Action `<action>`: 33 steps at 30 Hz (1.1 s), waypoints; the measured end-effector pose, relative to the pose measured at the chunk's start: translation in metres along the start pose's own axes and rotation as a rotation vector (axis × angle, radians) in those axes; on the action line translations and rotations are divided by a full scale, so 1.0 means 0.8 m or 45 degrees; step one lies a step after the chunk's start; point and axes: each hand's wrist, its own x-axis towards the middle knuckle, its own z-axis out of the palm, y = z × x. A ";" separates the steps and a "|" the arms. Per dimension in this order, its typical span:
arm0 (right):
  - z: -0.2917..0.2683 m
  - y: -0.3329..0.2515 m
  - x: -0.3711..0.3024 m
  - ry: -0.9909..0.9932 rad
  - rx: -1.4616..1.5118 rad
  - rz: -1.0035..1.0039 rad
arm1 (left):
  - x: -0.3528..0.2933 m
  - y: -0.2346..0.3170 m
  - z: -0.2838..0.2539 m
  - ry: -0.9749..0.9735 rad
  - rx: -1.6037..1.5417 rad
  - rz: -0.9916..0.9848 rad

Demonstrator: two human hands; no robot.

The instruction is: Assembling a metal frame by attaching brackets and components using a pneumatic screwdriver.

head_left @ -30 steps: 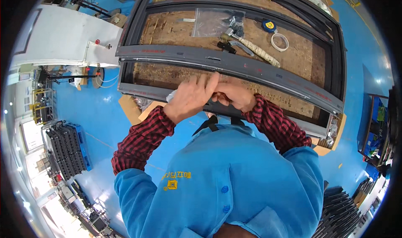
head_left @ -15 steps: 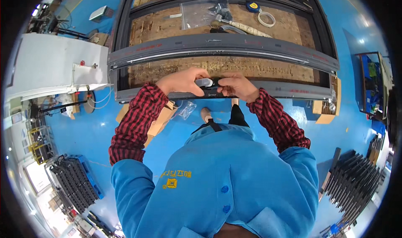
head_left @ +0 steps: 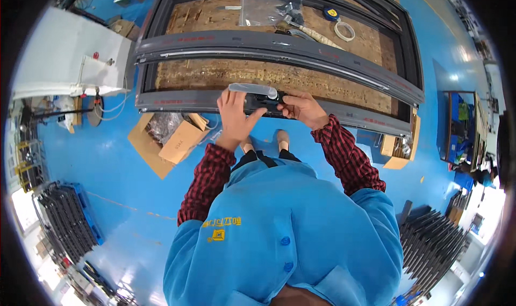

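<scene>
A black hardware piece, its exact kind unclear, is at the near rail of a dark grey metal frame. My right hand pinches its right end between thumb and fingers. Across the top of the piece lies a translucent plastic sleeve, stretching left over the fingertips of my left hand. That hand has its thumb spread away from its fingers, the thumb tip close to the black piece. Whether the left fingertips press on the sleeve cannot be made out.
Inside the frame, on a worn wooden board, are a clear plastic bag, a hammer, a tape measure and a tape roll. Cardboard boxes sit on the blue floor below. A white cabinet stands left.
My left hand has swung lower and opened its thumb away from its fingers. The plastic sleeve now extends further left, while my right hand keeps its pinch. The whole view has shifted slightly.
</scene>
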 end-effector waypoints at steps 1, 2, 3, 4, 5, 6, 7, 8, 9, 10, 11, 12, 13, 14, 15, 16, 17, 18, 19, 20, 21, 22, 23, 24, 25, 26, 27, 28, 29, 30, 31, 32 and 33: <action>-0.003 -0.001 0.003 -0.009 -0.024 0.015 | 0.007 -0.003 0.005 0.013 0.007 -0.019; -0.006 -0.002 0.005 -0.021 -0.048 0.031 | 0.012 -0.006 0.008 -0.076 -0.067 0.089; -0.009 -0.004 0.007 -0.033 -0.071 0.047 | 0.017 -0.007 0.011 -0.165 -0.141 0.197; -0.010 -0.006 0.009 -0.048 -0.080 0.066 | 0.016 -0.012 0.015 -0.155 -0.128 0.177; -0.012 -0.010 0.012 -0.070 -0.190 0.103 | 0.015 -0.015 0.019 -0.201 -0.171 0.163; -0.013 -0.016 0.015 -0.088 -0.297 0.130 | 0.017 -0.019 0.025 -0.250 -0.218 0.159; -0.014 -0.023 0.018 -0.105 -0.402 0.157 | 0.017 -0.022 0.029 -0.300 -0.266 0.154; -0.015 -0.028 0.021 -0.123 -0.506 0.183 | 0.014 -0.026 0.032 -0.351 -0.314 0.149; -0.013 -0.035 0.022 -0.129 -0.506 0.192 | 0.014 -0.027 0.036 -0.351 -0.310 0.139; -0.009 -0.040 0.026 -0.138 -0.657 0.202 | 0.012 -0.029 0.038 -0.323 -0.317 0.135; -0.001 -0.044 0.031 -0.151 -0.808 0.215 | 0.010 -0.032 0.039 -0.294 -0.322 0.126; 0.006 -0.049 0.033 -0.162 -0.954 0.224 | 0.007 -0.032 0.039 -0.271 -0.327 0.121; 0.009 -0.054 0.036 -0.173 -1.099 0.235 | 0.005 -0.032 0.041 -0.250 -0.334 0.114; 0.005 -0.061 0.041 -0.206 -1.133 0.271 | 0.006 -0.031 0.042 -0.262 -0.332 0.102; 0.000 -0.068 0.048 -0.239 -1.164 0.308 | 0.008 -0.033 0.042 -0.257 -0.304 0.123; -0.005 -0.071 0.057 -0.241 -1.151 0.326 | 0.010 -0.034 0.042 -0.253 -0.281 0.142; -0.011 -0.073 0.061 -0.280 -1.179 0.283 | 0.011 -0.032 0.044 -0.252 -0.264 0.164; -0.017 -0.074 0.064 -0.318 -1.206 0.239 | 0.010 -0.030 0.045 -0.252 -0.248 0.186; -0.014 -0.075 0.065 -0.330 -1.309 0.157 | 0.007 -0.028 0.045 -0.266 -0.258 0.172; -0.010 -0.074 0.065 -0.341 -1.412 0.073 | 0.003 -0.026 0.045 -0.259 -0.221 0.158; -0.010 -0.075 0.065 -0.332 -1.405 0.083 | 0.004 -0.025 0.045 -0.246 -0.184 0.153; -0.010 -0.075 0.065 -0.305 -1.416 0.052 | 0.005 -0.024 0.044 -0.234 -0.148 0.150; -0.010 -0.075 0.064 -0.277 -1.428 0.021 | 0.007 -0.023 0.044 -0.220 -0.112 0.148; -0.007 -0.075 0.063 -0.267 -1.424 0.027 | 0.007 -0.025 0.042 -0.228 -0.121 0.148; -0.003 -0.074 0.063 -0.240 -1.439 0.001 | 0.008 -0.028 0.041 -0.213 -0.133 0.157; -0.001 -0.072 0.061 -0.211 -1.454 -0.021 | 0.006 -0.030 0.042 -0.200 -0.148 0.164; 0.001 -0.071 0.059 -0.183 -1.470 -0.043 | 0.005 -0.033 0.043 -0.186 -0.162 0.171; 0.002 -0.069 0.057 -0.154 -1.487 -0.066 | 0.004 -0.035 0.045 -0.171 -0.177 0.178; -0.003 -0.067 0.060 -0.153 -1.470 -0.080 | 0.001 -0.036 0.049 -0.179 -0.191 0.173; -0.007 -0.066 0.062 -0.152 -1.453 -0.095 | -0.001 -0.038 0.054 -0.186 -0.161 0.163; -0.006 -0.066 0.062 -0.146 -1.452 -0.087 | 0.000 -0.042 0.057 -0.188 -0.125 0.154; -0.006 -0.066 0.060 -0.140 -1.464 -0.108 | -0.001 -0.045 0.059 -0.190 -0.088 0.144; -0.005 -0.064 0.059 -0.134 -1.476 -0.131 | -0.005 -0.047 0.059 -0.192 -0.050 0.135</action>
